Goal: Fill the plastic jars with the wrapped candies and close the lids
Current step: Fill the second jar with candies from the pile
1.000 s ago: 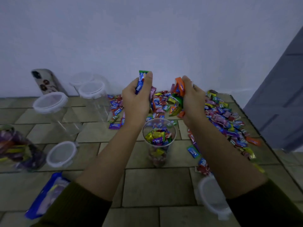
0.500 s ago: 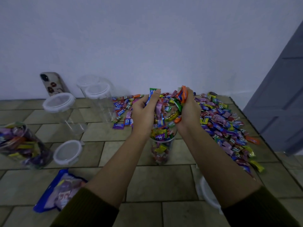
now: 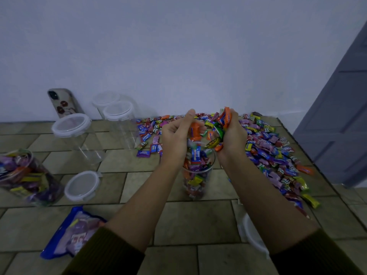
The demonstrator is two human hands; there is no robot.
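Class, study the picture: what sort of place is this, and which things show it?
Probably a room in a home: a tile-patterned surface meets a plain white wall, a grey door stands at the right, and a phone leans against the wall.

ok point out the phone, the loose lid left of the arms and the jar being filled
phone [image 3: 61, 103]: head view, middle of its patterned back
loose lid [image 3: 82, 185]: head view, centre of its clear top
open jar [image 3: 195, 184]: head view, clear wall below the rim

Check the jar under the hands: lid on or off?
Off. The jar stands open-mouthed, with candies visible through the uncovered rim.
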